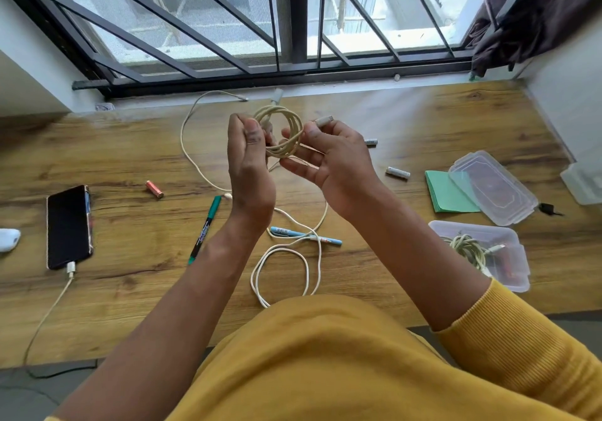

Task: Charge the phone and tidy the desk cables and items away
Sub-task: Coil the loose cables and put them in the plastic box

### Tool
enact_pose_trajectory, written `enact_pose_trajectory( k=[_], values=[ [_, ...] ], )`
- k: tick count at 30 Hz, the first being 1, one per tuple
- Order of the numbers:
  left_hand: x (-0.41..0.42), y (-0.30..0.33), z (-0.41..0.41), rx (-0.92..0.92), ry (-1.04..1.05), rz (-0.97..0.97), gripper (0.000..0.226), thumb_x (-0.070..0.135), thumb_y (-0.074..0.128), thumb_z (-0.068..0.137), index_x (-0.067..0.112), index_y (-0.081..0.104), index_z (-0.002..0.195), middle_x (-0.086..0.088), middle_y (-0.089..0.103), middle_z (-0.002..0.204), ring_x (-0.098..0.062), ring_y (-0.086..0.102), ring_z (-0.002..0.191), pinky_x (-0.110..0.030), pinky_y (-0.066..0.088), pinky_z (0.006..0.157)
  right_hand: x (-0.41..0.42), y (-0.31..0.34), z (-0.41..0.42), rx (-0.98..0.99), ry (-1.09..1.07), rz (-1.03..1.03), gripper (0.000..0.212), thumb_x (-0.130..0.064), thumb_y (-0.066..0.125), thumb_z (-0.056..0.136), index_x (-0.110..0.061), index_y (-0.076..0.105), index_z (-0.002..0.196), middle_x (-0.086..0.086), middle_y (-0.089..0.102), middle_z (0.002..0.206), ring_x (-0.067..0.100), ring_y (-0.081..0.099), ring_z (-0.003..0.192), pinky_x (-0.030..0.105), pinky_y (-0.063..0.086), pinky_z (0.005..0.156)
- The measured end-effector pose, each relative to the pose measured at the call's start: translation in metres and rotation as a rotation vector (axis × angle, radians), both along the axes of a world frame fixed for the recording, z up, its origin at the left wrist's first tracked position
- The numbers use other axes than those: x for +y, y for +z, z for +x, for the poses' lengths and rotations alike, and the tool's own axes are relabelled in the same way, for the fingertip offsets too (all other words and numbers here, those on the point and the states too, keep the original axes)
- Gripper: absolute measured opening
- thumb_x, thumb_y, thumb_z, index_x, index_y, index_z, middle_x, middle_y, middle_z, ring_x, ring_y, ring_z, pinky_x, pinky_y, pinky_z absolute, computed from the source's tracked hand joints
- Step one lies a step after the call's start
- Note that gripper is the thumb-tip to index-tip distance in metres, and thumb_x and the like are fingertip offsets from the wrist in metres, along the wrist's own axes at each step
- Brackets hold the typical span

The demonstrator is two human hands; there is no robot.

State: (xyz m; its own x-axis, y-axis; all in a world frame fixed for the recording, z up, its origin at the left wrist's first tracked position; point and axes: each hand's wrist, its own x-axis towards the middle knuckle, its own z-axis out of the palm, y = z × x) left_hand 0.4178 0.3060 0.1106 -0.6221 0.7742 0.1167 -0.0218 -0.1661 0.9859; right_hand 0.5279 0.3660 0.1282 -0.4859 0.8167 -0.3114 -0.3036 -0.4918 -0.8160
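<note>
Head view: cream cable coil (282, 133) held above desk (136, 146) at centre. Left hand (249, 160), fingers curled, pinches coil at 9 o'clock; right hand (332, 156) grips loops at 3 o'clock, plug end (324, 121) apparently under thumb. Light, limp, springy (loops unwind if released). Hold across all loops. Phone (68, 226) at 8 o'clock, plugged in.

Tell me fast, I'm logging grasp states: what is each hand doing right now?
Left hand: fingers curled round the coiled cream cable, holding it above the desk.
Right hand: pinches the same coil, its plug end sticking out past the fingers.
</note>
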Motion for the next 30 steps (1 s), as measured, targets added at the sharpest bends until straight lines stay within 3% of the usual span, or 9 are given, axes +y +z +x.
enact_pose_trajectory(
  k=[3, 8, 13, 17, 21, 26, 30],
  values=[
    [-0.002, 0.002, 0.003, 0.086, -0.037, 0.022, 0.021, 0.024, 0.036, 0.113, 0.018, 0.047, 0.097, -0.012, 0.046, 0.094, -0.029, 0.045, 0.088, -0.045, 0.042, 0.086, 0.002, 0.001, 0.000, 0.069, 0.001, -0.129, 0.013, -0.009, 0.048, 0.111, -0.007, 0.060, 0.105, 0.019, 0.076, 0.104, 0.032, 0.075, 0.098, 0.045, 0.065, 0.084],
    [-0.009, 0.005, 0.011, 0.272, -0.087, 0.038, 0.021, 0.007, 0.032, 0.115, 0.011, 0.045, 0.098, 0.013, 0.049, 0.085, 0.000, 0.044, 0.076, -0.018, 0.040, 0.075, 0.005, 0.005, 0.000, 0.088, -0.002, -0.290, 0.023, -0.009, 0.052, 0.108, 0.002, 0.066, 0.122, 0.013, 0.076, 0.096, 0.022, 0.076, 0.080, 0.039, 0.065, 0.081],
    [-0.011, 0.005, 0.012, 0.315, -0.121, 0.028, 0.023, 0.000, 0.030, 0.114, 0.009, 0.045, 0.099, 0.014, 0.053, 0.084, 0.006, 0.051, 0.076, -0.011, 0.041, 0.075, 0.004, 0.006, 0.005, 0.062, 0.019, -0.355, 0.032, -0.007, 0.056, 0.105, 0.007, 0.062, 0.133, 0.014, 0.074, 0.094, 0.022, 0.074, 0.081, 0.037, 0.065, 0.079],
    [-0.010, 0.004, 0.009, 0.325, -0.129, 0.004, 0.020, 0.003, 0.031, 0.114, 0.006, 0.046, 0.101, 0.004, 0.052, 0.086, 0.001, 0.050, 0.077, -0.017, 0.042, 0.074, 0.006, 0.006, 0.008, 0.058, 0.051, -0.355, 0.022, -0.004, 0.056, 0.104, 0.004, 0.067, 0.122, 0.014, 0.074, 0.094, 0.024, 0.073, 0.085, 0.037, 0.064, 0.085],
    [-0.009, 0.003, 0.005, 0.357, -0.154, 0.018, 0.022, 0.009, 0.032, 0.114, 0.001, 0.048, 0.101, -0.019, 0.050, 0.085, -0.021, 0.046, 0.079, -0.031, 0.041, 0.074, 0.010, 0.007, 0.009, 0.010, 0.083, -0.265, 0.017, -0.001, 0.053, 0.104, 0.001, 0.070, 0.107, 0.016, 0.074, 0.094, 0.026, 0.073, 0.087, 0.043, 0.061, 0.094],
    [-0.001, 0.001, 0.001, 0.411, -0.072, -0.017, 0.021, 0.014, 0.032, 0.115, 0.012, 0.046, 0.099, 0.013, 0.056, 0.082, -0.014, 0.053, 0.079, -0.037, 0.047, 0.076, 0.013, 0.009, 0.009, -0.047, 0.099, -0.108, 0.029, 0.003, 0.049, 0.100, 0.010, 0.067, 0.122, 0.022, 0.073, 0.097, 0.030, 0.074, 0.086, 0.045, 0.064, 0.088],
    [0.005, -0.002, 0.000, 0.431, 0.042, -0.066, 0.021, 0.021, 0.033, 0.114, 0.013, 0.047, 0.100, 0.013, 0.058, 0.081, -0.012, 0.058, 0.078, -0.040, 0.050, 0.077, 0.011, 0.011, 0.011, -0.043, 0.108, -0.007, 0.032, 0.003, 0.056, 0.095, 0.018, 0.064, 0.122, 0.026, 0.072, 0.101, 0.033, 0.074, 0.092, 0.050, 0.062, 0.095]
  ],
)
